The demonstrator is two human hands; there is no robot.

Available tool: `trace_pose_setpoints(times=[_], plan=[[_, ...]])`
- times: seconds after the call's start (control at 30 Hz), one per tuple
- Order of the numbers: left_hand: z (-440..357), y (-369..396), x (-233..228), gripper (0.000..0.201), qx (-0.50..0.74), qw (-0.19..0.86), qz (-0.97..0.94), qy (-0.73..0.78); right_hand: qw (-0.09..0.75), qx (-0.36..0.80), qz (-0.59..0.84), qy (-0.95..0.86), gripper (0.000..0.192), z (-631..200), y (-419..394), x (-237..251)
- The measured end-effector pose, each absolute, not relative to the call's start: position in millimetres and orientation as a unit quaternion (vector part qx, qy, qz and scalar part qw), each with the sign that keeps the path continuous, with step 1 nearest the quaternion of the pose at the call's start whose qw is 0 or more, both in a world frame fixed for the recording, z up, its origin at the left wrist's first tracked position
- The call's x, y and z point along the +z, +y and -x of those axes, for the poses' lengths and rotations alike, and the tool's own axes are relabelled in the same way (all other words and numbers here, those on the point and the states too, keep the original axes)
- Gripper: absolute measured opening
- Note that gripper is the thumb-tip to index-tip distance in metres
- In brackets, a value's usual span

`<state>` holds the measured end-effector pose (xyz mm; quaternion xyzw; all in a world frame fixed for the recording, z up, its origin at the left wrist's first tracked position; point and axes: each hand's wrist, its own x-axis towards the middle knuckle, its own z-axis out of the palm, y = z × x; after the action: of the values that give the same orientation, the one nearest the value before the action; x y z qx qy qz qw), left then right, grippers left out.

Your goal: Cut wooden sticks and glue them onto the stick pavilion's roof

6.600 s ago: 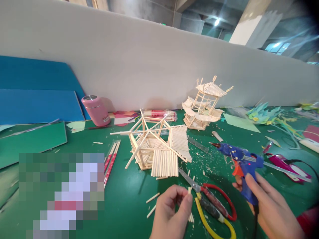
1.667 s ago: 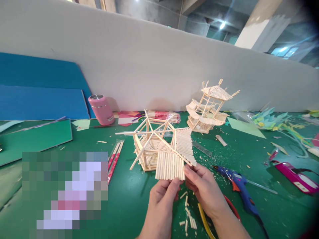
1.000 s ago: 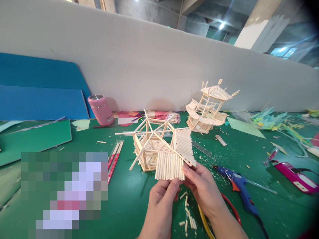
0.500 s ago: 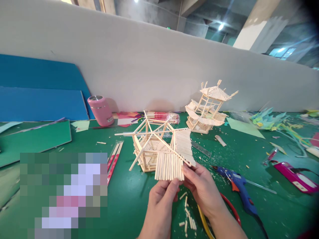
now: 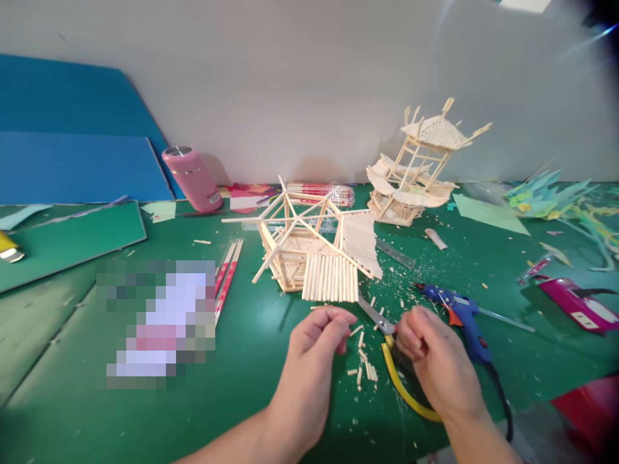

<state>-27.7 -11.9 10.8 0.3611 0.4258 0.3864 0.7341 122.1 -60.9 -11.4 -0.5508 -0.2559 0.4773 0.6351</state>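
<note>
- Nearest in, the left hand (image 5: 309,351) hovers over the green counter (image 5: 232,361), fingers (image 5: 333,320) curled narrow with thumb and forefinger nearly pinched; whether a stick sits between them, I cannot tell.
- Beside it, the right hand (image 5: 432,357) is curled down onto the scissors (image 5: 387,335), fingers bent at the handle end; the hand covers the handles, so a firm grip cannot be made out.
- The scissors lie with their long axis on a diagonal: blades point up-left towards the stick house, the yellow handle loop trails down-right under the right hand.
- Between the two hands lies a scatter of cut stick bits (image 5: 363,367), loose on the counter.
- Just right of the right hand rests the blue glue gun (image 5: 457,312), nozzle pointing left, its cord running off past the wrist towards the near edge.
- Open green counter spreads left of the left hand, up to a blurred-out patch.
- Just beyond the hands stands the stick house (image 5: 314,254), its slatted roof panel facing the hands, bare rafters fanning out left.
- Red-wrapped chopsticks (image 5: 227,274) lie left of it, a metal ruler (image 5: 394,252) right.
- Far back by the wall: a pink flask (image 5: 191,177) leaning, and a finished stick pavilion (image 5: 420,167).
- At the right edge, a magenta tool (image 5: 575,309) is partly cut off.
</note>
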Motion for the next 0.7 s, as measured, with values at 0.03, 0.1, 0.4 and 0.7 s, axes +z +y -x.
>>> trace_pose_setpoints(times=[0.03,0.1,0.4,0.7], plan=[[34,-11,11,0.015,0.385,0.727,-0.364,0.437,0.633,0.467,0.561,-0.259,0.041,-123,-66,-14],[49,-8,12,0.016,0.387,0.699,-0.384,0.462,0.619,0.44,0.588,-0.278,0.041,-125,-76,-19],[111,-2,-8,0.015,0.264,0.256,-0.836,0.407,0.536,0.367,0.682,-0.337,0.017,-116,-93,-33],[75,5,-23,0.026,0.011,-0.01,-0.937,0.348,0.497,0.371,0.658,-0.428,0.011,-109,-103,-43]])
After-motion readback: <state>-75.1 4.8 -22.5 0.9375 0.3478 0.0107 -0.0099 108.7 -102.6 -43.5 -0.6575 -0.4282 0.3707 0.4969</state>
